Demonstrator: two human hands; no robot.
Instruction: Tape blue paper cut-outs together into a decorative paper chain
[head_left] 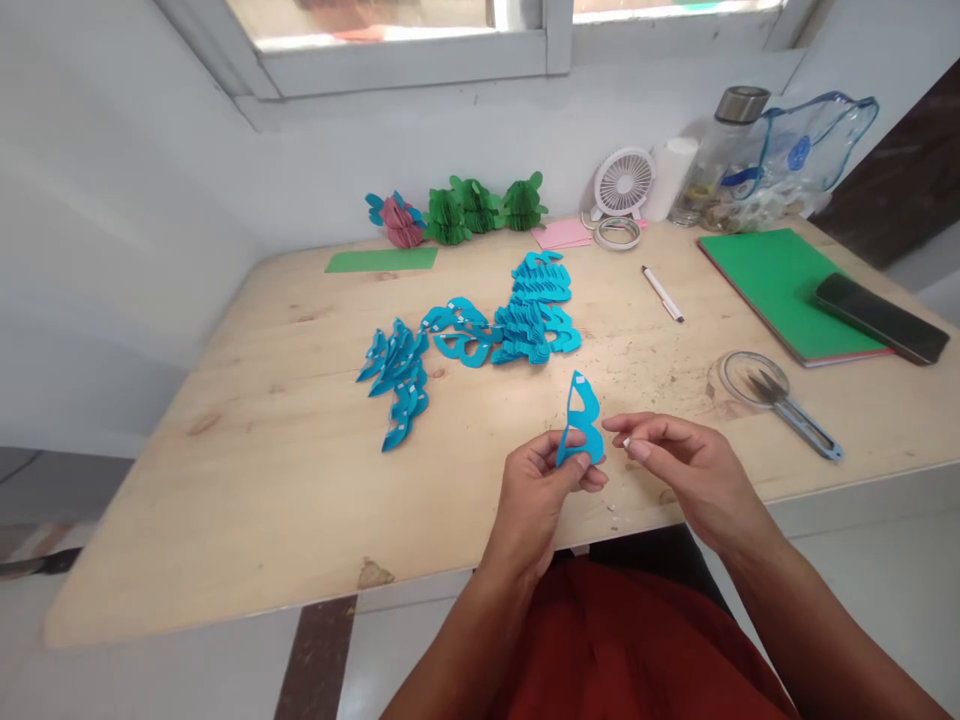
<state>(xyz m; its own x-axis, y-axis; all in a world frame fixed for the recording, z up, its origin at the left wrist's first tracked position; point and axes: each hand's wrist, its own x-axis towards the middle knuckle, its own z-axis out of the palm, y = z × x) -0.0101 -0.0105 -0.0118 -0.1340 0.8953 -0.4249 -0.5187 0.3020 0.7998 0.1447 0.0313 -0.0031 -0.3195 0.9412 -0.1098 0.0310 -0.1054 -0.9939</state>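
Between thumb and fingers, my left hand (541, 482) pinches a folded blue paper cutout (586, 418) with a scalloped edge; a small white square sits near its top tip. Just to the right, my right hand (686, 462) is closed in a pinch on a tiny white piece (628, 442), perhaps tape or paper backing. Beyond the hands lie more blue cutouts: a stack (534, 325) of folded ones, a few spread ones (463, 330) in the middle, and a left cluster (401, 365) dotted with white squares.
Scissors (802, 420) rest across a tape roll (739, 385) at right, near a green notebook (765, 285) bearing a phone (881, 315). A pen (663, 294) lies mid-table. Paper ornaments (465, 212), a fan (624, 183), another tape roll (618, 236) and a bottle (720, 150) line the wall.
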